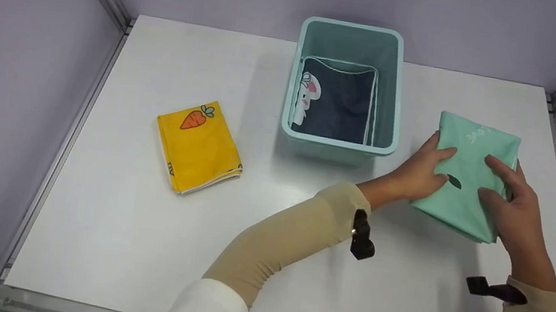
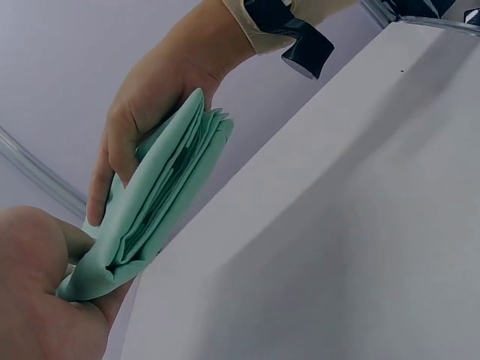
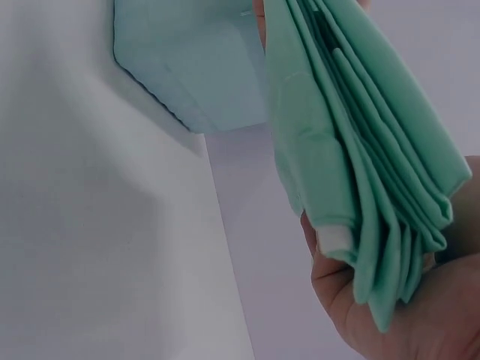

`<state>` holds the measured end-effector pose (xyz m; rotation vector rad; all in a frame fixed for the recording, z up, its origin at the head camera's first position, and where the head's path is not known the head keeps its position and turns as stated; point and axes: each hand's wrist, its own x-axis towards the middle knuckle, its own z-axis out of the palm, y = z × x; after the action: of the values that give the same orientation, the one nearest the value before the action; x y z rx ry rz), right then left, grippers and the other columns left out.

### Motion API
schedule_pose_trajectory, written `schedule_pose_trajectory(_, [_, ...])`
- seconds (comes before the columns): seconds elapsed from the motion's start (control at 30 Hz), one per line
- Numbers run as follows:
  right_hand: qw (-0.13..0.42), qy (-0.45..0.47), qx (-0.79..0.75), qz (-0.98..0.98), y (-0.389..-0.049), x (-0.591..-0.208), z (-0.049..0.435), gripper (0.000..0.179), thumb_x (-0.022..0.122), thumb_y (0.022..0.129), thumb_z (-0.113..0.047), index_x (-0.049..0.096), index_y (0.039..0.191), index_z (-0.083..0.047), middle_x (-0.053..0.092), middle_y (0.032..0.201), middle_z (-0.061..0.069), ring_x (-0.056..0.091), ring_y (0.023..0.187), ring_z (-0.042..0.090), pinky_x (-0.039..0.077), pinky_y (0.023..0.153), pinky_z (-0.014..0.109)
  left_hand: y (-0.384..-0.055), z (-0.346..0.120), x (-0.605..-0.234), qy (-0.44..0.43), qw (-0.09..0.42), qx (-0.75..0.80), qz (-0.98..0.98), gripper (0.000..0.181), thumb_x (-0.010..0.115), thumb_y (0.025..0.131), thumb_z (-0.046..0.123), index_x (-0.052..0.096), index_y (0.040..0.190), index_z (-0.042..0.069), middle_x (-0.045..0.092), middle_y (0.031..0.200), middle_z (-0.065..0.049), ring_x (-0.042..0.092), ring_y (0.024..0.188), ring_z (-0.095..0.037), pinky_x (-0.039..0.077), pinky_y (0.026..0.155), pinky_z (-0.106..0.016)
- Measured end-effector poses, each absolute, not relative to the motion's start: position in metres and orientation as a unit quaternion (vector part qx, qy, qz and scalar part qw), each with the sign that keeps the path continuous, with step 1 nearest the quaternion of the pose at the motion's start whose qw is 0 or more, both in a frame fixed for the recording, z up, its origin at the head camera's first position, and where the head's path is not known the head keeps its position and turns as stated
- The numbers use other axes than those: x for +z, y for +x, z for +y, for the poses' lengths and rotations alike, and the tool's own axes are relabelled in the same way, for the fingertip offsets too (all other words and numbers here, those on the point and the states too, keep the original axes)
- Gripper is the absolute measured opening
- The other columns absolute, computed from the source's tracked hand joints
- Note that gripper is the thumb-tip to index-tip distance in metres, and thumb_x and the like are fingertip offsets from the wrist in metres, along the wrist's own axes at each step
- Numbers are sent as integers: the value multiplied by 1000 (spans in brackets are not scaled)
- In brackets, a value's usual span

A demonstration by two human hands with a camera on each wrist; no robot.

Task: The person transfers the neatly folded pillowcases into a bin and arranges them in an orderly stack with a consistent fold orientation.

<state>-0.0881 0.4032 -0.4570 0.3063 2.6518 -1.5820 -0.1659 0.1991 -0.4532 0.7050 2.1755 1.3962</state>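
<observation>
A folded mint-green cloth (image 1: pixel 470 165) with a dark leaf print and white lettering is held up above the table by both hands. My left hand (image 1: pixel 422 169) grips its left edge, thumb on top and other fingers partly hidden beneath. On the opposite edge my right hand (image 1: pixel 515 209) holds it the same way. Several stacked layers of the green cloth (image 3: pixel 352 165) show edge-on in the right wrist view. In the left wrist view, a gap separates the cloth (image 2: pixel 161 187) from the tabletop, where a shadow falls.
Left of the hands stands a light teal bin (image 1: pixel 395 123), with a folded navy cloth (image 1: pixel 339 102) bearing a white rabbit print inside. A folded yellow cloth (image 1: pixel 200 151) with a carrot print lies on the white table (image 1: pixel 136 255). Pale walls enclose the back and sides.
</observation>
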Motion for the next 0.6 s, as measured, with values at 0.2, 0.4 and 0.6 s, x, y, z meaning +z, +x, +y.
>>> schedule_pose_trajectory(0.2, [12,106,-498,861,-91,-449,399,61,52,101,-8,39,158,-25,1,169,-15,11,150,12,28,112,38,-170,197,-442,253,232,505,792,60,58,102,6,36,158,7,1,171,-2,13,149,-1,22,106,-6])
schedule_pose_trajectory(0.4, [8,103,-495,863,-95,-442,396,61,51,101,-6,39,158,-23,2,169,-15,11,148,10,28,112,38,-174,195,-438,252,234,517,784,60,58,102,5,36,158,7,2,171,1,18,146,2,23,105,-6])
schedule_pose_trajectory(0.6, [11,104,-490,865,-98,-432,392,60,52,102,-8,39,158,-25,1,168,-17,10,149,9,28,112,40,-178,191,-432,259,227,522,780,60,57,102,5,35,158,7,1,171,0,19,145,2,25,103,-6])
